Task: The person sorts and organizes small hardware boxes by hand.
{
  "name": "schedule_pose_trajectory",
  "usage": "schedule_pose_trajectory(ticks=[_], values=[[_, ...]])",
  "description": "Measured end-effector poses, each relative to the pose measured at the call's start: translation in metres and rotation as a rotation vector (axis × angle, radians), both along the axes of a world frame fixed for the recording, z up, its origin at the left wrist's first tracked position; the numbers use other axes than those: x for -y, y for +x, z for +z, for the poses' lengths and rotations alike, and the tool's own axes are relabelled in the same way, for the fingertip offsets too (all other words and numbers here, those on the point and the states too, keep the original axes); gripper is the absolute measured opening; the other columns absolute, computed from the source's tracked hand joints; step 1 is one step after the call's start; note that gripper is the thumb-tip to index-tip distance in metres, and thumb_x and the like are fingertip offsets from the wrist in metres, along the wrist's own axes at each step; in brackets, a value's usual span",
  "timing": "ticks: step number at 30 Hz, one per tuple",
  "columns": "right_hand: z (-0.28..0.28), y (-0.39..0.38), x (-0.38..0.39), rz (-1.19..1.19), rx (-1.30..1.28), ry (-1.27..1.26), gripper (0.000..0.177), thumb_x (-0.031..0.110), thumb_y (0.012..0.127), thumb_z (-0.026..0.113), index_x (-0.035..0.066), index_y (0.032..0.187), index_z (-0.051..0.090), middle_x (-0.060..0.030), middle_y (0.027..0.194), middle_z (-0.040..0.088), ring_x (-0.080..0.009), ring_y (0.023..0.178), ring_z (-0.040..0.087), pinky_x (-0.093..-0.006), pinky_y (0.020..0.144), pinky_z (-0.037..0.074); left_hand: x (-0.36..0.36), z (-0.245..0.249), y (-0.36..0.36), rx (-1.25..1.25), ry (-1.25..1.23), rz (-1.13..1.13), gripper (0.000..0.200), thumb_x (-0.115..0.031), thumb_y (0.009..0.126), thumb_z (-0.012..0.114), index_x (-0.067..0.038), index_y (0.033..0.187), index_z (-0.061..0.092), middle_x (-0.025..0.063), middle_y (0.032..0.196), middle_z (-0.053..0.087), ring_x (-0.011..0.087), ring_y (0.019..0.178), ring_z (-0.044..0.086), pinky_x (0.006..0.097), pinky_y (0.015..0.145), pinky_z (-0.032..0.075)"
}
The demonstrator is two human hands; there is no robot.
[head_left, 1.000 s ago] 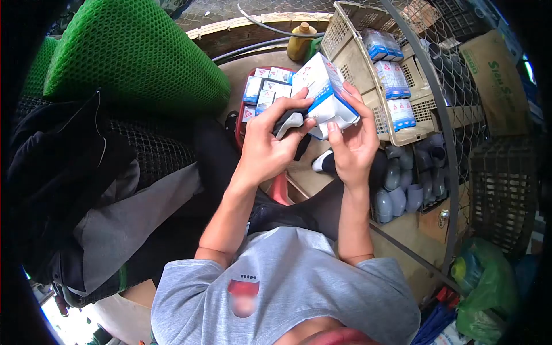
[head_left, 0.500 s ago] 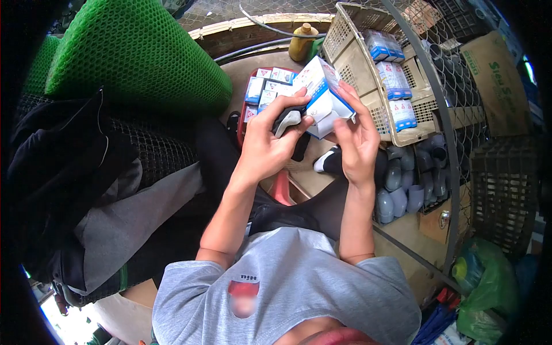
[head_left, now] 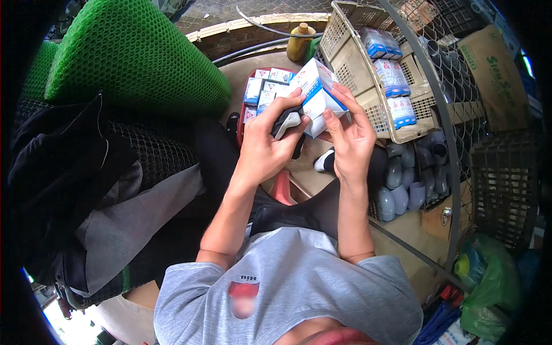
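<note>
A small white and blue cardboard box (head_left: 316, 77) is held up between my two hands, its near end turned toward me. My left hand (head_left: 267, 135) closes around a black and grey-white object (head_left: 287, 123) whose kind I cannot make out, while its fingers also steady the box's left side. My right hand (head_left: 352, 135) grips the box from the right, fingers along the side and thumb on the white end flap (head_left: 322, 118). Below and left of the box, a red tray (head_left: 241, 123) holds several similar small boxes (head_left: 265, 99).
A beige plastic crate (head_left: 345, 34) with wrapped packs of boxes (head_left: 393, 77) stands at right. Grey pipe elbows (head_left: 401, 198) lie below it. A green mesh roll (head_left: 138, 63) stands left, and a yellow bottle (head_left: 299, 43) at the back.
The box's near end flap, which stood partly open, now lies further in with my right thumb higher on it. My left hand keeps its hold almost unmoved.
</note>
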State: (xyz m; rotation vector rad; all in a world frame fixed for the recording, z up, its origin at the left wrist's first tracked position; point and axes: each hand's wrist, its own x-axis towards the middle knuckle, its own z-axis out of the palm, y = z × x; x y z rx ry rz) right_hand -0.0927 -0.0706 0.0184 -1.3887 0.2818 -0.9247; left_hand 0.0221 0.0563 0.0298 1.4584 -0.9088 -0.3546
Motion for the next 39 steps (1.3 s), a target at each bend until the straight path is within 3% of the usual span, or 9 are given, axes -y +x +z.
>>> schedule_pose_trajectory(ticks=[14,20,23,28,30,33,36,37,39], values=[[-0.015,0.005,-0.017,-0.110,-0.010,-0.186,0.046,-0.009,0.091,0.072,-0.005,0.135,0.062,-0.0218,0.154,0.047,-0.0272,0.134,0.055,-0.0392,0.109,0.050,0.004,-0.031,-0.004,0.019,-0.063,0.074,0.041,-0.002,0.083,0.082,0.001,0.121,0.064,0.0221,0.137,0.066,0.0250,0.126,0.066,0.0355,0.101,0.053],[-0.010,0.002,-0.012,-0.010,0.039,-0.244,0.041,-0.008,0.090,0.073,-0.002,0.130,0.068,-0.0208,0.154,0.048,-0.0268,0.131,0.059,-0.0368,0.098,0.060,-0.001,-0.045,-0.003,-0.303,-0.270,-0.041,0.039,0.006,0.085,0.080,0.000,0.118,0.061,0.0245,0.146,0.058,0.0263,0.130,0.061,0.0388,0.105,0.052],[-0.009,-0.001,-0.022,-0.146,-0.082,-0.367,0.042,-0.004,0.085,0.079,0.005,0.125,0.073,-0.0212,0.143,0.060,-0.0327,0.128,0.063,-0.0409,0.098,0.060,-0.002,-0.050,-0.002,-0.279,-0.354,-0.037,0.040,0.004,0.083,0.083,-0.001,0.117,0.061,0.0273,0.146,0.057,0.0297,0.136,0.056,0.0416,0.111,0.048],[0.005,-0.004,-0.028,-0.236,-0.015,-0.690,0.048,-0.003,0.078,0.084,0.006,0.124,0.074,-0.0247,0.141,0.061,-0.0411,0.128,0.062,-0.0436,0.100,0.058,-0.011,-0.052,0.002,-0.217,-0.492,-0.032,0.039,0.010,0.080,0.082,-0.002,0.112,0.062,0.0326,0.143,0.057,0.0377,0.138,0.055,0.0468,0.114,0.044],[0.010,-0.007,-0.031,-0.095,0.143,-0.340,0.097,0.027,0.070,0.098,0.008,0.152,0.050,-0.0302,0.161,0.035,-0.0427,0.148,0.040,-0.0524,0.114,0.045,-0.016,-0.060,0.005,-0.270,-0.597,-0.066,0.039,0.013,0.077,0.082,-0.002,0.107,0.062,0.0334,0.143,0.057,0.0389,0.137,0.055,0.0487,0.114,0.044],[0.029,0.007,-0.010,-0.187,0.351,-0.126,0.135,0.052,0.071,0.093,0.005,0.165,0.009,-0.0287,0.166,0.022,-0.0408,0.152,0.030,-0.0527,0.124,0.029,-0.024,-0.084,0.014,-0.411,-0.645,-0.162,0.043,0.007,0.077,0.084,-0.005,0.109,0.058,0.0314,0.143,0.058,0.0368,0.131,0.060,0.0490,0.110,0.048],[0.029,0.007,0.019,0.067,0.284,0.148,0.119,0.042,0.079,0.089,0.003,0.164,0.017,-0.0247,0.159,0.034,-0.0305,0.145,0.042,-0.0427,0.118,0.038,-0.025,-0.086,0.011,-0.564,-0.528,-0.229,0.051,-0.001,0.072,0.089,-0.008,0.110,0.056,0.0291,0.145,0.057,0.0352,0.129,0.061,0.0469,0.109,0.049],[0.026,0.009,0.024,0.108,0.205,0.187,0.094,0.027,0.083,0.084,0.000,0.157,0.033,-0.0188,0.145,0.050,-0.0225,0.131,0.053,-0.0392,0.110,0.044,-0.026,-0.087,0.009,-0.647,-0.421,-0.253,0.056,-0.004,0.069,0.092,-0.009,0.111,0.055,0.0282,0.146,0.056,0.0346,0.129,0.060,0.0458,0.108,0.049],[0.017,0.010,0.021,0.058,0.151,0.219,0.083,0.021,0.083,0.082,-0.001,0.151,0.040,-0.0152,0.136,0.055,-0.0199,0.124,0.056,-0.0371,0.107,0.046,-0.027,-0.092,0.002,-0.638,-0.369,-0.309,0.076,-0.007,0.065,0.094,-0.006,0.131,0.056,0.0228,0.149,0.055,0.0295,0.132,0.058,0.0435,0.110,0.047]])
